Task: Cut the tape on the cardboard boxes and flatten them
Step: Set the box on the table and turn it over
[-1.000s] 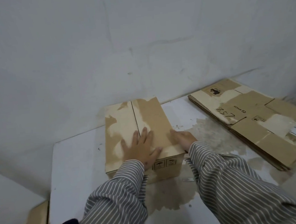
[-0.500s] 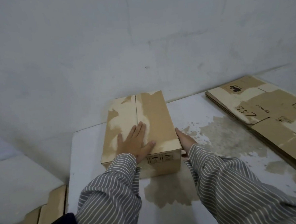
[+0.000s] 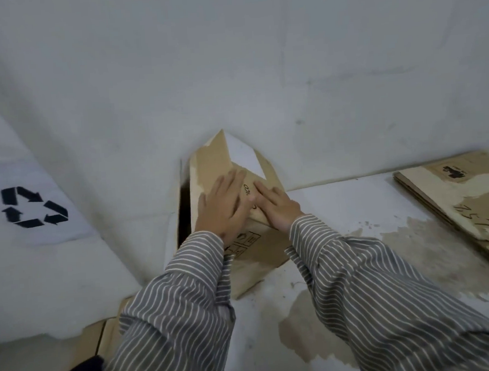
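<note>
The left hand (image 3: 224, 207) lies flat with fingers spread on the tilted cardboard box (image 3: 250, 248), and the right hand (image 3: 276, 209) presses beside it, fingers straight, neither gripping. The box sits on the white counter (image 3: 340, 201), skewed into a slanted shape with its far flaps sticking up against the wall (image 3: 258, 68), so I'd say it is partly collapsed, not yet flat. A stack of flattened boxes (image 3: 470, 207) lies well apart to the right. Open counter lies between; the wall crowds the far end.
</note>
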The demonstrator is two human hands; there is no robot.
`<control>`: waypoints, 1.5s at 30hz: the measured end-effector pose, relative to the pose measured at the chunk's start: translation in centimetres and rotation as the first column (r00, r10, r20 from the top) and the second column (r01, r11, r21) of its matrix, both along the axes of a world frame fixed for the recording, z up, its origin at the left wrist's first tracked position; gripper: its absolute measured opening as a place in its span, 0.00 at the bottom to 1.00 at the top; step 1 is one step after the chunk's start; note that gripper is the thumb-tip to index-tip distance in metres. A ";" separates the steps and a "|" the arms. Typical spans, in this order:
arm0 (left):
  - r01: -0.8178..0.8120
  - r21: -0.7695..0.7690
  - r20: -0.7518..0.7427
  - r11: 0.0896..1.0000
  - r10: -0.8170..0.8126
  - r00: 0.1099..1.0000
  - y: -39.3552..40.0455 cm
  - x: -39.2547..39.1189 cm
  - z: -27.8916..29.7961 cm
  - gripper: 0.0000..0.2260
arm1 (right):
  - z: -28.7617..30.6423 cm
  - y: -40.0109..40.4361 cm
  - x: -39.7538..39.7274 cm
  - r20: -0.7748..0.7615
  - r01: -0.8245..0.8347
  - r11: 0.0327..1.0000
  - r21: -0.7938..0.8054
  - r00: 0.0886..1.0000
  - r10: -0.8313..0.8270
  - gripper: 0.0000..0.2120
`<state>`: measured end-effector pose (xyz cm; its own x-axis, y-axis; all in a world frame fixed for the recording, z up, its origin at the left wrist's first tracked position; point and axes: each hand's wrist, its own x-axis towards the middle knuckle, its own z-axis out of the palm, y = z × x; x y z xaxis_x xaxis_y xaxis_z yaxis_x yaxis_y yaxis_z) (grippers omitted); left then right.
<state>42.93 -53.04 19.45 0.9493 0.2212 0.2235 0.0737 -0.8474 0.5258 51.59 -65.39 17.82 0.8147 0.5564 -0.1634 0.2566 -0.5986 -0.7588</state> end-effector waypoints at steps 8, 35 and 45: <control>0.020 -0.310 0.126 0.951 0.021 0.992 1.5 -1.4 -0.2 0.25 | -1.2 -1.5 0.5 -0.353 0.333 0.934 0.134 0.896 -0.269 0.28; -0.189 -0.610 -0.051 0.769 0.200 0.978 0.7 -1.0 -3.6 0.23 | -1.5 -3.3 0.7 0.179 0.089 0.944 -0.319 0.983 -0.032 0.39; -0.424 -0.249 -0.371 0.871 0.319 0.872 1.7 -2.7 -7.7 0.24 | -4.5 -4.0 1.7 0.241 0.115 0.904 -0.412 0.971 -0.013 0.29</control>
